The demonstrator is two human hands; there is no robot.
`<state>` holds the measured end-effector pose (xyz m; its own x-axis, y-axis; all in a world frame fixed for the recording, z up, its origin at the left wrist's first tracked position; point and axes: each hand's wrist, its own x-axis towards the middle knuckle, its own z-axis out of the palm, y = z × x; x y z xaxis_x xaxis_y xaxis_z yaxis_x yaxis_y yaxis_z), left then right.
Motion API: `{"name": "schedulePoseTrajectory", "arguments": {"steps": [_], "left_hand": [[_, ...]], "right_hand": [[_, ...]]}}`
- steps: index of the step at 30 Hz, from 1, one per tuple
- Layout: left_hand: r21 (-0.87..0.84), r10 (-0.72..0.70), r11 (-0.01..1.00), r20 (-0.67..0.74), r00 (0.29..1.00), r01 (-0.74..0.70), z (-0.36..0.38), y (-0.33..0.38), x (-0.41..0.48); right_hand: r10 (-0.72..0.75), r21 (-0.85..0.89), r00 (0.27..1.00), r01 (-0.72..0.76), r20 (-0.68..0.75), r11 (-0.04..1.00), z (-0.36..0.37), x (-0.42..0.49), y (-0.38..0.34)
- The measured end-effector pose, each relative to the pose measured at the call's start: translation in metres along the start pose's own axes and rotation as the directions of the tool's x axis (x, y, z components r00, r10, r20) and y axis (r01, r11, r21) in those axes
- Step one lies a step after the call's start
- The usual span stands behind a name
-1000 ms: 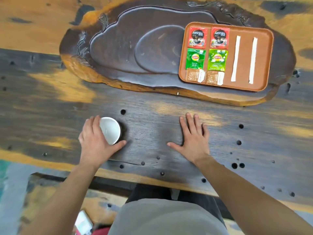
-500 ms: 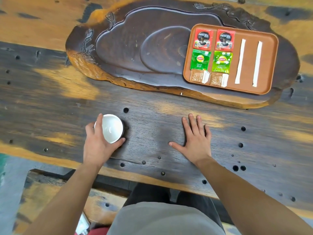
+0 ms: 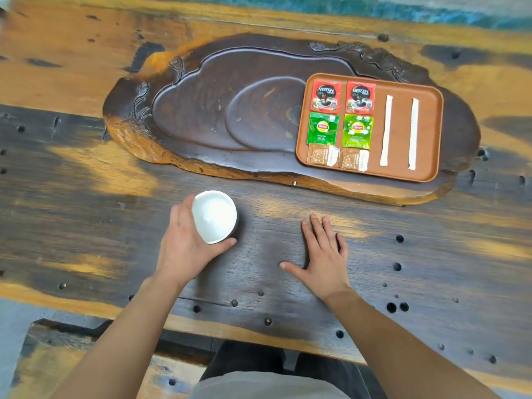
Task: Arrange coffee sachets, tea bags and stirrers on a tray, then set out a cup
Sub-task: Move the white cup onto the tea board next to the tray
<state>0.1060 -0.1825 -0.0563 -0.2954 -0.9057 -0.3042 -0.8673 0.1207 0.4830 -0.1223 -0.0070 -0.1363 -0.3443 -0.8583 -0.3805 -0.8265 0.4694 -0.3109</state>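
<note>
My left hand [image 3: 184, 243] grips a small white cup [image 3: 214, 216], upright, just above or on the dark table. My right hand [image 3: 324, 251] lies flat on the table with its fingers spread, holding nothing. At the far right, an orange-brown tray [image 3: 431, 133] holds two red coffee sachets [image 3: 342, 96], two green tea bags [image 3: 339, 131], two brown sugar packets [image 3: 336, 158] and two white wrapped stirrers [image 3: 400, 131] in neat rows.
The tray rests on the right part of a large carved dark wooden tea board [image 3: 218, 110]. The plank table [image 3: 86, 197] has many small holes. Its near edge runs above my lap; bare table lies between the cup and the tea board.
My left hand has carried the cup forward and slightly right, toward the tea board. My right hand stays flat in place. The camera view has shifted.
</note>
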Motion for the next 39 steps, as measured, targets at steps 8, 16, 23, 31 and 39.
{"name": "schedulePoseTrajectory", "arguments": {"steps": [8, 16, 23, 31, 39], "left_hand": [[0.016, 0.26, 0.966, 0.013, 0.966, -0.26, -0.004, 0.07, 0.099], [-0.005, 0.363, 0.932, 0.038, 0.931, -0.363, -0.009, 0.126, 0.197], [0.088, 0.411, 0.902, 0.122, 0.903, -0.423, -0.005, 0.144, 0.239], [0.104, 0.436, 0.886, 0.15, 0.887, -0.452, 0.003, 0.15, 0.251], [0.067, 0.461, 0.876, 0.178, 0.869, -0.478, 0.005, 0.152, 0.257]], "right_hand": [[0.068, -0.002, 0.996, -0.069, -0.063, 0.998, -0.02, 0.035, 0.014], [0.07, -0.075, 0.995, -0.075, -0.065, 0.994, -0.016, 0.04, 0.02], [0.072, -0.087, 0.996, -0.075, -0.046, 0.993, -0.014, 0.043, 0.021], [0.08, -0.078, 0.996, -0.082, -0.03, 0.994, -0.014, 0.044, 0.022], [0.088, -0.073, 0.996, -0.089, -0.023, 0.993, -0.013, 0.045, 0.022]]}}
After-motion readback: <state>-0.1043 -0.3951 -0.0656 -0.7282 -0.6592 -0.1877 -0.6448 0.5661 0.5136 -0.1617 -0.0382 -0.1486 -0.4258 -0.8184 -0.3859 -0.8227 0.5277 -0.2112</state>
